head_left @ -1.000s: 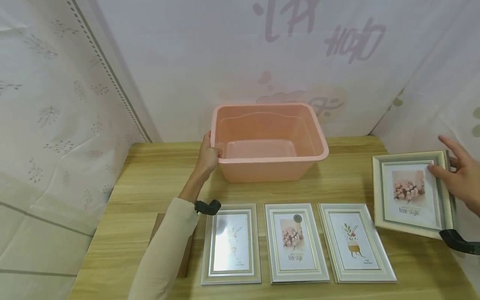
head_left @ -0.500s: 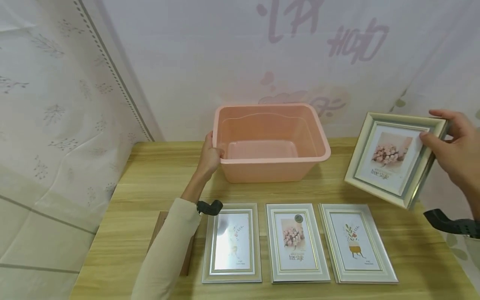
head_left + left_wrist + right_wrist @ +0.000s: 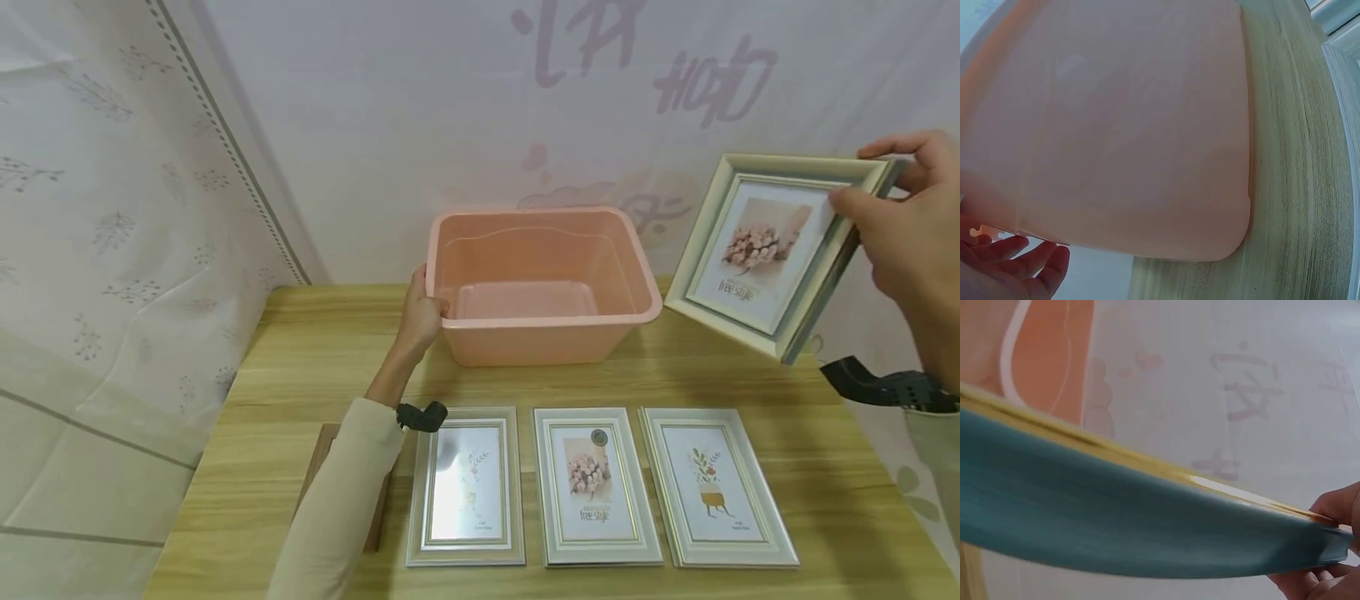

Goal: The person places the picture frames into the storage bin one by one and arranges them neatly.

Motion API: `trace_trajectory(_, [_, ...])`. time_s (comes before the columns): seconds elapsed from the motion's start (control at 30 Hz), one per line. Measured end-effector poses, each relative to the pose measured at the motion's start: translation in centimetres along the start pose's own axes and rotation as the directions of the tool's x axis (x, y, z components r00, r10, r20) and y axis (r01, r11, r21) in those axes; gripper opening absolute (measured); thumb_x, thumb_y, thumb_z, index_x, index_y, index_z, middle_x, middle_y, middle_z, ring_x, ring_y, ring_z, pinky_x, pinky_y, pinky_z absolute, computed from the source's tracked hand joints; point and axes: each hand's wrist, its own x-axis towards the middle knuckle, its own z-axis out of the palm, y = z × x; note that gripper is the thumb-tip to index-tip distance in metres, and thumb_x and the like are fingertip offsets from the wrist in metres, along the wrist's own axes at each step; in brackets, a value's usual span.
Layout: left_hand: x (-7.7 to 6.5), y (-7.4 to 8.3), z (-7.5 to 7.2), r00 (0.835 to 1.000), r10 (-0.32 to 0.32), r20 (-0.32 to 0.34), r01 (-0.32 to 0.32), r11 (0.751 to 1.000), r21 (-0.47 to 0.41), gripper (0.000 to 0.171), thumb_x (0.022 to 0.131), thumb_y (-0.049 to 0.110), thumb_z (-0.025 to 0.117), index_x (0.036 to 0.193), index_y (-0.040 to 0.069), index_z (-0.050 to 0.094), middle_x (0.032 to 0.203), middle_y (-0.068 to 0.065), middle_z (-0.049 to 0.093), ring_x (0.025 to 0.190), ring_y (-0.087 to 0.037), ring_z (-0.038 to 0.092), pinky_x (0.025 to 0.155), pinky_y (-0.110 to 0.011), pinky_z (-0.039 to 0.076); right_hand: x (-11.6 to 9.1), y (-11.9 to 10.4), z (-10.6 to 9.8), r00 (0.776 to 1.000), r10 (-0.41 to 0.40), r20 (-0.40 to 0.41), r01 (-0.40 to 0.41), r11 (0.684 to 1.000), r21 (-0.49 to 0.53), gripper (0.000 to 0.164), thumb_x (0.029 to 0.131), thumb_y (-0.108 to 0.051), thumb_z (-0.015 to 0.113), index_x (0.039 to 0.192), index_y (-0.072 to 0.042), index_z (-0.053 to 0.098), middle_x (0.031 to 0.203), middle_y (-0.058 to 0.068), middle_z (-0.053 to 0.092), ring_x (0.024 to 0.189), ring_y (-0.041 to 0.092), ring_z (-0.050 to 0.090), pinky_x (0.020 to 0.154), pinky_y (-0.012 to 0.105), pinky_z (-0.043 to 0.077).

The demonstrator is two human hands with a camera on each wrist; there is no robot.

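Note:
My right hand point(image 3: 911, 208) grips a cream picture frame point(image 3: 765, 250) by its upper right corner, thumb on the front and fingers behind. The frame is tilted and raised over the right end of the table, right of the pink plastic basin point(image 3: 525, 342). It bears a flower print with "free style" lettering. In the right wrist view its edge point(image 3: 1116, 506) crosses the picture, with fingers at its right end. My left hand point(image 3: 422, 315) holds the basin's left rim, thumb over the top. The left wrist view shows the basin's outer wall point(image 3: 1135, 137) with fingertips under its rim.
Three picture frames lie in a row at the front: a left one point(image 3: 465, 487), a middle one point(image 3: 598, 487) and a right one point(image 3: 720, 487). A brown object point(image 3: 375, 517) lies partly under my left forearm. Printed cloth point(image 3: 360, 150) hangs behind the wooden table point(image 3: 247, 400).
My right hand has lifted the picture frame up and to the left from the table's right side, tilting it towards the basin. My left hand stays on the basin rim.

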Motion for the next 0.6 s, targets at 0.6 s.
trace_trajectory(0.6, [-0.1,0.0,0.1,1.000,0.006,-0.016,-0.006,1.000,-0.015,0.081,0.075,-0.010,0.041,0.154,0.002,0.027,0.146,-0.027,0.041,0.120,-0.038,0.044,0.101,-0.047,0.036,1.6,-5.1,7.0,0.993,-0.073,-0.094,0.110,0.867,0.487,0.028,0.078,0.011,0.048,0.091,-0.012,0.056,0.083,0.004,0.046,0.071,0.013,0.045,0.050,0.016,0.038])
